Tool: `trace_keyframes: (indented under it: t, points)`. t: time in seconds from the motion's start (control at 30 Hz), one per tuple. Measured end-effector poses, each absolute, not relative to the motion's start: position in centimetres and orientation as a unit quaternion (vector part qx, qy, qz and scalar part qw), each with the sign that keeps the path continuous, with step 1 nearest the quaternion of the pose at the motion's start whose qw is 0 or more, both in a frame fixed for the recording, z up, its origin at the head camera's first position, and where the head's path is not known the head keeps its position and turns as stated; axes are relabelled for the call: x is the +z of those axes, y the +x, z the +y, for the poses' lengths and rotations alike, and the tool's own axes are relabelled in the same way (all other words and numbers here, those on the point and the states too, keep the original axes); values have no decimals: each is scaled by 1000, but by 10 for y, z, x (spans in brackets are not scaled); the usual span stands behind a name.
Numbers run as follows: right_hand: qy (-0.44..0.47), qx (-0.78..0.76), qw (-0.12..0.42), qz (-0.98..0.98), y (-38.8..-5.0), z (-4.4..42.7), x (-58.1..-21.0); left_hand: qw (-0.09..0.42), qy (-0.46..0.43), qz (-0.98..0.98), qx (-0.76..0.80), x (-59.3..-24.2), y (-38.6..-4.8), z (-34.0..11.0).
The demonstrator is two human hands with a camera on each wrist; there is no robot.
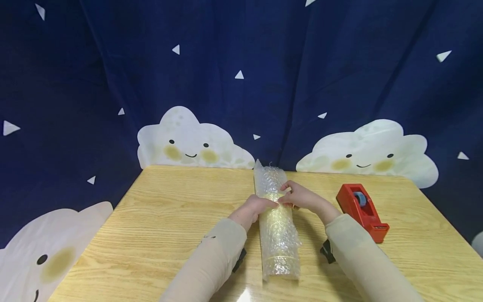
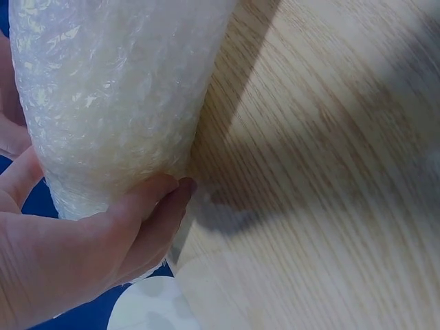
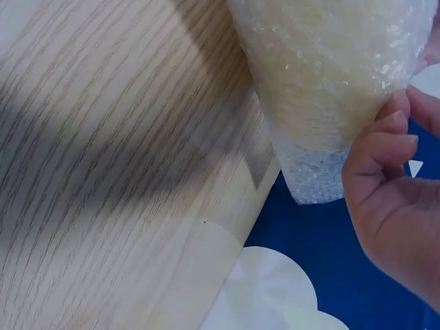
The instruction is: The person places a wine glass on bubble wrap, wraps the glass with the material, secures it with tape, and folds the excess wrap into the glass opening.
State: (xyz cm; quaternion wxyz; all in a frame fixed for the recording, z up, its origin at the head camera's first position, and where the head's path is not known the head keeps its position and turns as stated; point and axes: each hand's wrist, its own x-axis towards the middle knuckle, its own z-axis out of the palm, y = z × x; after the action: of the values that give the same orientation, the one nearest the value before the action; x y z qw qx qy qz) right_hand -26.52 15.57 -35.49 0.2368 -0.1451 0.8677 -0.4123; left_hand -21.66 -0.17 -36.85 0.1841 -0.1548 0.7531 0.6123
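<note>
A long roll of bubble wrap (image 1: 279,239) lies lengthwise on the table, wrapped around something yellowish whose kind I cannot tell. My left hand (image 1: 257,206) holds its left side, thumb across the top; in the left wrist view the fingers (image 2: 161,206) bend around the wrap. From the right, my right hand (image 1: 303,198) pinches the wrap near the left thumb tip. The right wrist view shows curled fingers (image 3: 381,148) against the plastic, with the thumb close by. Whether a strip of tape lies between the fingertips is too small to tell.
A red tape dispenser (image 1: 364,214) with a bluish tape roll stands right of my right forearm. The wooden table (image 1: 181,209) ends at a dark blue curtain (image 1: 211,54) printed with clouds and triangles. Small black objects (image 1: 327,251) show partly beside both forearms.
</note>
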Motion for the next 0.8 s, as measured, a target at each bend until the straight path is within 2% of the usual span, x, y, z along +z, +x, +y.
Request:
trace_keyframes:
  t: [0.3,0.8]
  points:
    - [-125,-399,199,886,-260,148,-352,186,-157,759,603,-368,-217,-2]
    - [-96,-421,226,873,-262,153,-356,185,-159,757,607,-370,-215,-4]
